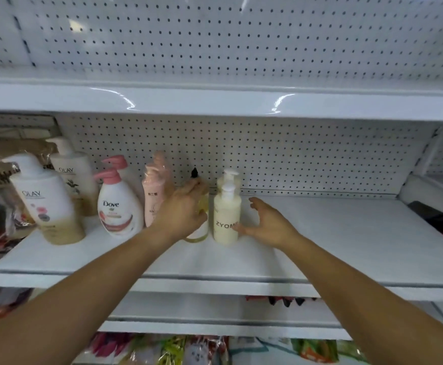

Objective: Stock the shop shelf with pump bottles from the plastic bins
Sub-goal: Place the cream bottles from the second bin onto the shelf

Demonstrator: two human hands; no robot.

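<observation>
My left hand (182, 209) grips a yellowish bottle with a black pump (202, 209) standing on the white shelf (320, 248). Right beside it stands a cream ZYOME pump bottle (225, 222), with a second cream bottle (230, 177) behind it. My right hand (266, 223) is spread open next to the front cream bottle, its thumb touching the bottle's lower side. Further left stand two pink bottles (154, 198), two Dove bottles (119, 209) and two Olay bottles (47, 204). No bin shows in this view.
A pegboard back wall (294, 159) closes the shelf behind the bottles. Another white shelf (215, 101) hangs above. Packaged goods in plastic (1, 177) crowd the far left. Colourful packets (188, 349) lie on a lower shelf. The shelf's right half holds nothing.
</observation>
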